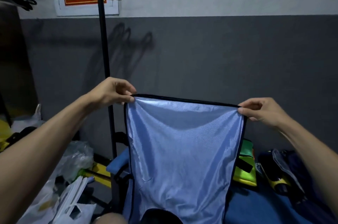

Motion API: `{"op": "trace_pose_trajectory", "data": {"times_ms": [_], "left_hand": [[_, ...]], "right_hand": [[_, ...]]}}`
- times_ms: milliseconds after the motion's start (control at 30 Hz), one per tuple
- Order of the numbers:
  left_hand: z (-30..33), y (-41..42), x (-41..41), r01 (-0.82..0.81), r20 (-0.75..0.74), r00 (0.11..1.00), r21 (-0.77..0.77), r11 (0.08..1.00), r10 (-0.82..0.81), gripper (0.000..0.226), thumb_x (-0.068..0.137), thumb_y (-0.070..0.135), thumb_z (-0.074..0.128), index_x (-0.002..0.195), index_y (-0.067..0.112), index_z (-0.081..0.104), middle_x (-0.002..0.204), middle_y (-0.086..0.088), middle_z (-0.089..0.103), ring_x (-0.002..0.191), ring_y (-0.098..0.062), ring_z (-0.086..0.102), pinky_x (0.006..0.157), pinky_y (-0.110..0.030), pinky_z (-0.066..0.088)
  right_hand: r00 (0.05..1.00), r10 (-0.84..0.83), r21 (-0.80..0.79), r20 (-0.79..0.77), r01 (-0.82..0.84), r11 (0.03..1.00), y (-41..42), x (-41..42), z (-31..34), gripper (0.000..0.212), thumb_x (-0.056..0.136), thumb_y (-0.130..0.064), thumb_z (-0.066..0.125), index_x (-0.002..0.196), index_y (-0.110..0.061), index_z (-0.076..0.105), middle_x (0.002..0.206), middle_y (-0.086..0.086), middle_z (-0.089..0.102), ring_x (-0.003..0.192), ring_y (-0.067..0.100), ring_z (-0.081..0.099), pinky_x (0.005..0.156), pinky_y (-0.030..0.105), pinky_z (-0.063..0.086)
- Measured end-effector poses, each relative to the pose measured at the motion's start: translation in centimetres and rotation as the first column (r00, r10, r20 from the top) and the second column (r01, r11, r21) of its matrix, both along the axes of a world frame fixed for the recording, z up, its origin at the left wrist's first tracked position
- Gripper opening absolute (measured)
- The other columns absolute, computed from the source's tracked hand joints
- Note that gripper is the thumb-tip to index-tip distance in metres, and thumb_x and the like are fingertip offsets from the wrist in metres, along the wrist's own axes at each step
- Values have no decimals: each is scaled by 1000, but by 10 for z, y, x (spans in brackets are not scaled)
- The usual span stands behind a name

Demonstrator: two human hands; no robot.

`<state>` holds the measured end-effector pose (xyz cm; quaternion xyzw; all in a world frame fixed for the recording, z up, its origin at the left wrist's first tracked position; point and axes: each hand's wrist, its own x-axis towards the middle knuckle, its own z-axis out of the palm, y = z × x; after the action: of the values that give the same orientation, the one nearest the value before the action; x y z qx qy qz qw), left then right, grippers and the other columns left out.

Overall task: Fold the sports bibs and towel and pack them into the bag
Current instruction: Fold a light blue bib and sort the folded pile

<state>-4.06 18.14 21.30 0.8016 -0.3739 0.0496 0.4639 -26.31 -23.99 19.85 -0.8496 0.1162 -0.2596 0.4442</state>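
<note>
Two hands hold a light blue sports bib point(182, 141) up by its black-trimmed top edge: the left hand point(113, 94) pinches the corner at ten o'clock, the right hand point(263, 110) pinches the corner at two o'clock. The bib hangs flat between them. Behind it at four o'clock lies a green bib point(246, 170); a black rack pole point(103, 41) rises at eleven o'clock.

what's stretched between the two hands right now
In the head view, the black-trimmed top edge of the shiny light-blue bib spans from left hand to right hand.
</note>
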Motion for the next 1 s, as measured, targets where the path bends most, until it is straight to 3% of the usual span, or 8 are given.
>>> {"op": "trace_pose_trajectory", "data": {"times_ms": [267, 400, 467, 533, 733, 867, 933, 1000], "left_hand": [[11, 10, 4, 105, -91, 992, 205, 973, -88, 29, 69, 34, 88, 90, 15, 81, 84, -7, 76, 76, -13, 64, 67, -20, 55], [11, 14, 3, 256, -365, 903, 27, 966, -229, 55, 57, 51, 95, 92, 12, 79, 81, -5, 67, 68, -10, 56, 66, -18, 51], [12, 15, 1, 327, -432, 846, -44, 944, -313, 33, 75, 38, 88, 90, 10, 79, 75, -3, 63, 62, -8, 50, 62, -15, 48], [16, 14, -5, 343, -443, 837, -32, 939, -320, 11, 86, 15, 70, 87, 9, 80, 74, -4, 63, 60, -8, 50, 60, -14, 49], [25, 11, -11, 294, -436, 847, -90, 951, -304, 19, 85, 6, 61, 81, 10, 79, 73, -1, 66, 58, -3, 56, 56, -12, 48], [12, -3, 0, 66, -394, 918, 22, 998, -52, 11, 85, 8, 73, 77, 10, 80, 73, -4, 67, 64, -9, 57, 56, -15, 50], [-3, -17, 1, -161, -233, 951, 188, 969, 204, 16, 85, 5, 78, 70, 10, 79, 70, -9, 67, 59, -12, 59, 53, -19, 52], [-16, -38, -18, -195, -207, 949, 202, 960, 237, 14, 85, 7, 78, 71, 10, 78, 65, -7, 65, 54, -11, 57, 51, -20, 51]], "right_hand": [[997, 19, -72, -69, -24, 997, -3, -6, 9, 15, 86, -8, 78, 100, -9, 76, 90, 9, 74, 82, 15, 63, 69, 27, 52], [987, 95, 214, -133, -65, 975, -7, -10, 10, 13, 92, -6, 69, 105, -4, 69, 93, 11, 68, 73, 16, 61, 64, 23, 51], [987, 141, 382, -76, -101, 919, -8, -13, 10, 14, 94, -6, 64, 107, -6, 67, 94, 7, 70, 68, 9, 67, 76, 23, 54], [986, 158, 415, -56, -121, 902, -9, -16, 10, 14, 96, -2, 61, 107, -6, 67, 87, 4, 71, 59, 1, 66, 69, 18, 56], [994, 111, 356, 1, -104, 929, -13, -28, 19, 18, 94, -1, 62, 108, -11, 70, 91, 2, 70, 62, -1, 65, 52, 11, 49], [996, -78, 273, -50, 89, 958, -8, -10, 14, 13, 84, -5, 78, 94, -12, 73, 87, 4, 70, 67, 9, 61, 54, 14, 52], [954, -277, 68, -113, 286, 956, 5, 9, 4, 15, 76, -7, 86, 78, -14, 73, 78, 4, 71, 68, 15, 64, 60, 26, 58], [943, -312, -14, -117, 313, 950, 30, 28, -5, 16, 70, -11, 89, 67, -16, 73, 68, -1, 71, 68, 18, 67, 71, 40, 63]]}}
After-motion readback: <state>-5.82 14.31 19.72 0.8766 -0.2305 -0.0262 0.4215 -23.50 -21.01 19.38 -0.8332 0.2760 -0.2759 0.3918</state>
